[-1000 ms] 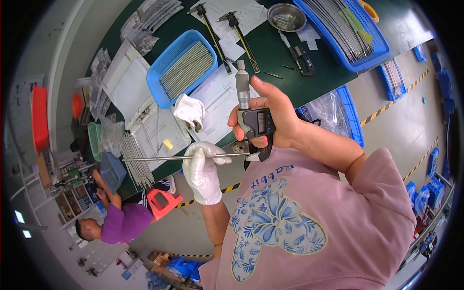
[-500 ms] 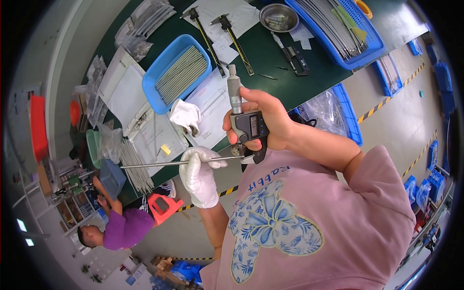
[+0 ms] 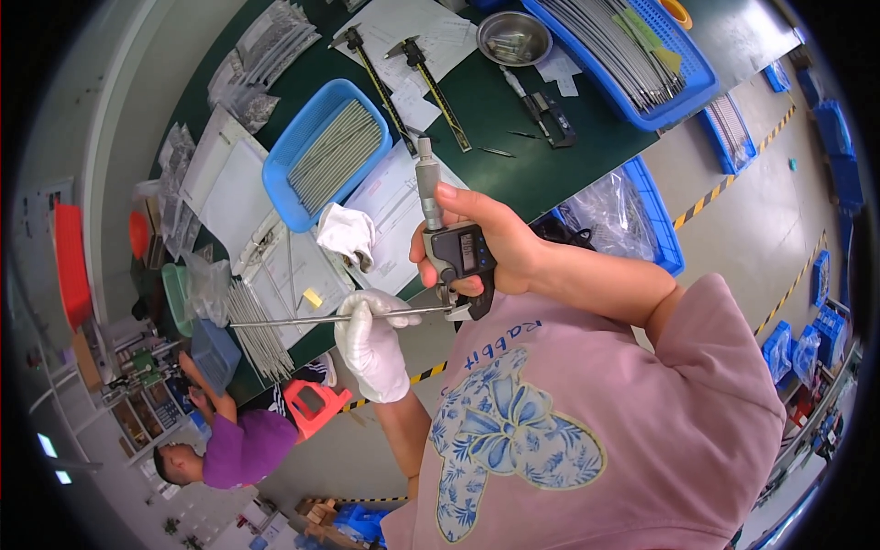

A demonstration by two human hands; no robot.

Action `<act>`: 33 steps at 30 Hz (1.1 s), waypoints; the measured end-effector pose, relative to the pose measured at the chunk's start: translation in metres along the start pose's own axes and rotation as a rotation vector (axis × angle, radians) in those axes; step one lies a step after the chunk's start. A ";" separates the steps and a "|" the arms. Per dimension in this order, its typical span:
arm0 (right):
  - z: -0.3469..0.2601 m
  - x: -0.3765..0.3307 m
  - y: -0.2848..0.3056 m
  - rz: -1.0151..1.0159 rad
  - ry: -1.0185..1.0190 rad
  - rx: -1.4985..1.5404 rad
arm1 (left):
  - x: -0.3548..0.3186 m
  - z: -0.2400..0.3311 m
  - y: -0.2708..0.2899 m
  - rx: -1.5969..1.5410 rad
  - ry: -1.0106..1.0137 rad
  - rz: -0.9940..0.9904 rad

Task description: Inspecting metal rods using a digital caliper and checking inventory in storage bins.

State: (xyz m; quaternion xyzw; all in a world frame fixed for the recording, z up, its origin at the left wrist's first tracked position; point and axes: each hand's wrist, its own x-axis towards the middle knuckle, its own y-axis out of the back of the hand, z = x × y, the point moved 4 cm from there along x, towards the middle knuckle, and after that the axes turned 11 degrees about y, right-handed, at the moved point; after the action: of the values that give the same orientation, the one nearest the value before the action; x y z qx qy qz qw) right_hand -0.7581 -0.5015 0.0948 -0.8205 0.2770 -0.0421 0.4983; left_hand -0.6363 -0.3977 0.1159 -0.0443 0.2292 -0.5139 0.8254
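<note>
White-gloved, my left hand (image 3: pixel 374 346) pinches a long thin metal rod (image 3: pixel 293 322) that points out to the left. The rod's right end sits at the jaws of a digital micrometer (image 3: pixel 461 249); whether both jaws touch it is too small to tell. My bare right hand (image 3: pixel 502 240) grips the micrometer by its body, thumb up beside the silver thimble. A crumpled white glove (image 3: pixel 346 235) lies on the papers just beyond my left hand. Several similar rods (image 3: pixel 259 332) rest in a bundle at the table's left edge, under the held rod's far end.
A blue basket (image 3: pixel 275 183) of rods stands on the green table, with two calipers (image 3: pixel 434 92), a second micrometer (image 3: pixel 541 108) and a metal bowl (image 3: pixel 514 38) beyond. Another blue basket (image 3: pixel 701 81) holds longer rods. At far left a person in purple (image 3: pixel 247 451) works near a red stool (image 3: pixel 316 409).
The view has shifted slightly, so the table things appear a little farther left. Both hands keep their hold, and the rod's end stays at the micrometer's jaws.
</note>
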 end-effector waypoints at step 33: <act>0.011 0.007 0.026 0.199 -0.052 -0.084 | 0.012 -0.034 0.004 -0.072 0.110 0.082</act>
State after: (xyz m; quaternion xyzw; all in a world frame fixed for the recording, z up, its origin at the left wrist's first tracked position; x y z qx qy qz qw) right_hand -0.7595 -0.5052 0.0659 -0.8099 0.3457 0.0406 0.4721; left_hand -0.6428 -0.4005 0.0804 -0.0359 0.2942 -0.4727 0.8299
